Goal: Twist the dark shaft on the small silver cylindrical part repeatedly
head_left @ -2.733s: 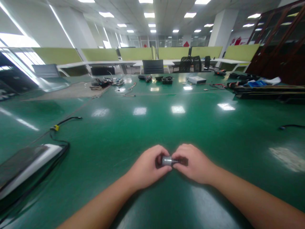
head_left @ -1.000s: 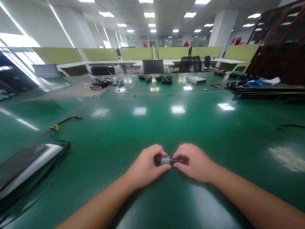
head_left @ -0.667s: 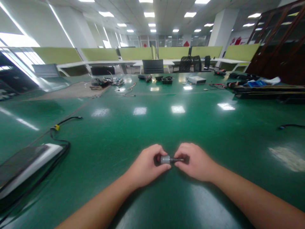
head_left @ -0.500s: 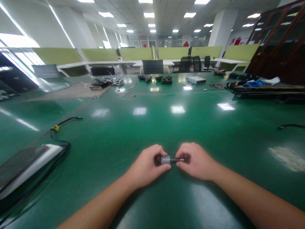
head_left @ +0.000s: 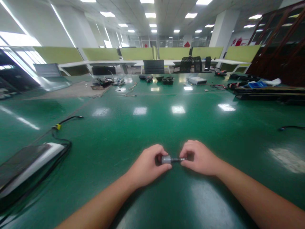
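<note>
The rear end of a small grey metal cylinder (head_left: 166,159) is hidden inside the curled left hand (head_left: 148,166), and the tip of its thin dark shaft is too blurred to be made out. A black cable (head_left: 292,128), cut off by the frame, is seen well to the right of the cylinder; a white-edged device (head_left: 30,165) is seen well to its left. The cylinder's body is pinched between left thumb and fingers above the green table (head_left: 152,127), its shaft end between the fingertips of the right hand (head_left: 200,158).
</note>
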A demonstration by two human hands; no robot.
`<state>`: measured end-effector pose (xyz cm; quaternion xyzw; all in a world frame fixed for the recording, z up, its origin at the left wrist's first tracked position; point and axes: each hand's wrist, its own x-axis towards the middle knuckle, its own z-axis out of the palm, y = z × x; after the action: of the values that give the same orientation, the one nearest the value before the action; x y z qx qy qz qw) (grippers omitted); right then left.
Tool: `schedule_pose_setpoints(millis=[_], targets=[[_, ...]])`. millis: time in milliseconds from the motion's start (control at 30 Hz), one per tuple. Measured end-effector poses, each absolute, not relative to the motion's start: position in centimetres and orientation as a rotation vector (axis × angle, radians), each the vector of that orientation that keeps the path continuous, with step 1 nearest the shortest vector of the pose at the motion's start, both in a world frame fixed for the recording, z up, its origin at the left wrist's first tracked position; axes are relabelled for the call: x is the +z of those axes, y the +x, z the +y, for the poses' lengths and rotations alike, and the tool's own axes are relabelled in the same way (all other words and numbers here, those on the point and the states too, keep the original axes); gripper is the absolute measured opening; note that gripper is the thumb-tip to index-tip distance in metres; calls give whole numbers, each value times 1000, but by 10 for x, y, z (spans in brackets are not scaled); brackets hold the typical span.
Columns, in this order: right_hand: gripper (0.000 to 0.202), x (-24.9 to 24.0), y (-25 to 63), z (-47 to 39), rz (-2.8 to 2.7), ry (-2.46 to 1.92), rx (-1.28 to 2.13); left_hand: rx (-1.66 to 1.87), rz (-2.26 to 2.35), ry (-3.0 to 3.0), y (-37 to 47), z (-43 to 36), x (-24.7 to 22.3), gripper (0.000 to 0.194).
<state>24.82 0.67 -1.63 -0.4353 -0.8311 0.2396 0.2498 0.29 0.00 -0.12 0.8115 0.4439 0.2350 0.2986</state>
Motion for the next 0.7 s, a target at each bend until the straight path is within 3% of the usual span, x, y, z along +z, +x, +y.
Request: schedule_pose_setpoints(millis=[700], targets=[[8,-14,272,15,-2218,-1199,895,641,1162,2149,1,1,-5,20]])
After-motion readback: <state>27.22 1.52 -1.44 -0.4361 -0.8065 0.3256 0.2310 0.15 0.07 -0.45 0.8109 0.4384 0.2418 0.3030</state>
